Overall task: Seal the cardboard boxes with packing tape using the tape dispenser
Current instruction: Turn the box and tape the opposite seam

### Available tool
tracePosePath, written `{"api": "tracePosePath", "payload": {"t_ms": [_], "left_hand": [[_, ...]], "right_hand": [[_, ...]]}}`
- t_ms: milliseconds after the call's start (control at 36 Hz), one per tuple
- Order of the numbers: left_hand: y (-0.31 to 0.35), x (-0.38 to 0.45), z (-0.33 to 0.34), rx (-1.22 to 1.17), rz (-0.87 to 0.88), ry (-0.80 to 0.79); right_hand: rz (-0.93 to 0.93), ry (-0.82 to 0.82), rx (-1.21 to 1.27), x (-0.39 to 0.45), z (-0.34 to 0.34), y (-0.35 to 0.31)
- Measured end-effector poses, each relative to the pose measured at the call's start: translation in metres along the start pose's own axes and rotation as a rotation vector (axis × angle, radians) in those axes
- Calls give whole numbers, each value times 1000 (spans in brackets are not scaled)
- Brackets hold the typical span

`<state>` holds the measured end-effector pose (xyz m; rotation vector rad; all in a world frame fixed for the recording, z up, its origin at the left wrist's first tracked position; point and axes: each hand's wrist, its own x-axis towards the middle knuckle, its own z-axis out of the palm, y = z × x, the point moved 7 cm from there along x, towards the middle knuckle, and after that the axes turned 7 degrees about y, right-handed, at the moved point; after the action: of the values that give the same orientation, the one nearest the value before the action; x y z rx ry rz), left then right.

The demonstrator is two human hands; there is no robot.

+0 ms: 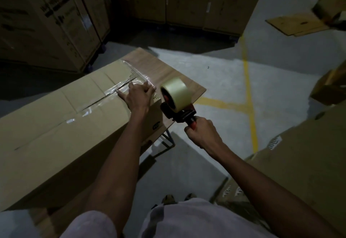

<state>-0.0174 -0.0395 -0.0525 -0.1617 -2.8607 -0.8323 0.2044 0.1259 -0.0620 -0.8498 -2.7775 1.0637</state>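
With your left hand [139, 95] flat on the box [61, 125] and your right hand [201, 131] gripping the tape dispenser [177, 104], an off-line pull could wrinkle the tape [114, 89] or miss the seam.

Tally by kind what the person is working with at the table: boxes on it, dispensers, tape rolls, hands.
Cardboard box on the table: 1
Tape dispenser: 1
Tape roll: 1
Hands: 2, left hand pressing on the box, right hand gripping the dispenser handle
Total: 5
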Motion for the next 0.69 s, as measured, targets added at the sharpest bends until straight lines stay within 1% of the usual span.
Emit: {"api": "tracePosePath", "payload": {"t_ms": [56,167,278,417,500,639,694], "left_hand": [[2,-2,-1,6,16,1],[3,0,-4,-108,37,-30],[6,4,-12,-3,158,-77],[10,-5,-14,74,204,-82],[9,-4,-14,135,190,-52],[10,-10,-11,85,222,6],[4,-6,-9,-5,135,-8]], "right_hand": [[-15,17,-62,4,6,-3],[-9,48,-71,12,18,-11],[-16,84,-95,13,21,-14],[-72,129,-185,12,17,-22],[-73,148,-198,11,13,-26],[-24,147,-192,3,14,-23],[0,143,-180,1,15,-22]]}}
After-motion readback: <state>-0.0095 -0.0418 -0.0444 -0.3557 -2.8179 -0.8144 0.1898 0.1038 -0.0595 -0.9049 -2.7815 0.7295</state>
